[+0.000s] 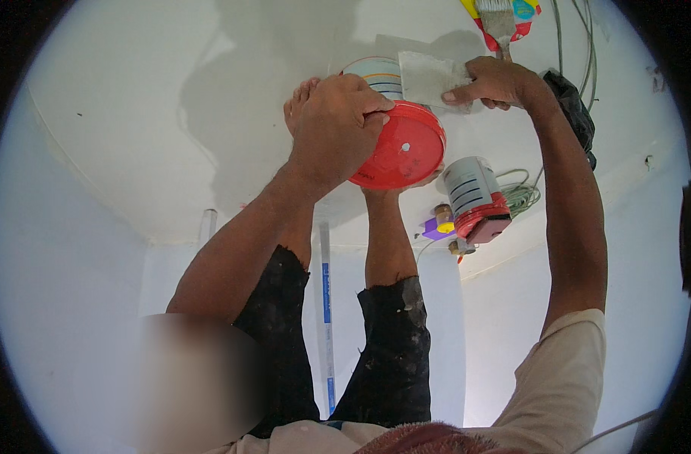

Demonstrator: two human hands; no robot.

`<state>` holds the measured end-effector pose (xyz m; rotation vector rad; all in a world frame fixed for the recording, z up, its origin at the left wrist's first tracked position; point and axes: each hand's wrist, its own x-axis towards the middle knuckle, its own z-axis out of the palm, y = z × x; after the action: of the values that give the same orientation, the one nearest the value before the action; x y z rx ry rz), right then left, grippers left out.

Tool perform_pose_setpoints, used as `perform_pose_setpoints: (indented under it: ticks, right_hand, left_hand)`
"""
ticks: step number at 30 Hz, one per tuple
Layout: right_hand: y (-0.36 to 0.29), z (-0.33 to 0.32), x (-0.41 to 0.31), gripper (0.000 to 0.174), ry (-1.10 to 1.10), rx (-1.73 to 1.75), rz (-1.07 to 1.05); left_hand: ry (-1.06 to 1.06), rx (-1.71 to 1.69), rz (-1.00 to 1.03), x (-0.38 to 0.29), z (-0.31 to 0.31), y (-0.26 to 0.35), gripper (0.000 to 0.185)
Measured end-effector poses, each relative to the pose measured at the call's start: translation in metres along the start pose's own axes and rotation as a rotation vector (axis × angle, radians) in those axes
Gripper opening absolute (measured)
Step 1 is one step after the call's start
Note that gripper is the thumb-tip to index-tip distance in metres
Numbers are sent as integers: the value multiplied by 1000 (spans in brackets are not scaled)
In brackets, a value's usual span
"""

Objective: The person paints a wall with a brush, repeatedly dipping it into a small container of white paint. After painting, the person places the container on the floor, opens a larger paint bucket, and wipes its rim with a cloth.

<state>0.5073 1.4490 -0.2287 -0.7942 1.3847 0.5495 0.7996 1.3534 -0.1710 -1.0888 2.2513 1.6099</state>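
Note:
My left hand (342,122) pinches the edge of a round red plastic lid (411,162), which has a white spot near its middle. Beyond the lid shows the striped side of a white paint bucket (379,78); whether the lid is seated on it is hidden. In my right hand (501,85) is a flat whitish sheet or plate (430,78), its thumb on the near face and its left end beside the bucket. A paintbrush (497,25) lies just beyond that hand, over a red and yellow packet (527,14); the end of its handle is hidden.
To the right stands another white bucket (470,184) with a red lid and a dark flat object (489,228) on top. Near it are coiled cable (521,198), a small yellow-lidded jar (445,218) and a purple item (433,230). A black plastic bag (575,110) lies beside my right forearm.

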Motion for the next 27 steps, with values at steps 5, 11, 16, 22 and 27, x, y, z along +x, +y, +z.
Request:
perform_pose_setpoints:
  ticks: [5, 11, 16, 22, 27]
  right_hand:
    - [14, -1, -14, 89, 151, -64, -67]
    - [-7, -4, -43, 97, 336, -174, -82]
    - [-28, 1, -77, 96, 499, -302, -25]
    - [-31, 26, -100, 94, 731, -373, 3]
    - [-21, 44, -102, 92, 855, -403, 12]
  left_hand:
    - [108, 53, 47, -6, 12, 1, 12]
    - [142, 72, 100, -12, 9, 2, 6]
    - [188, 88, 120, -16, 15, -4, 11]
    - [263, 120, 170, -20, 19, -10, 15]
    - [247, 152, 197, -21, 21, -5, 18]
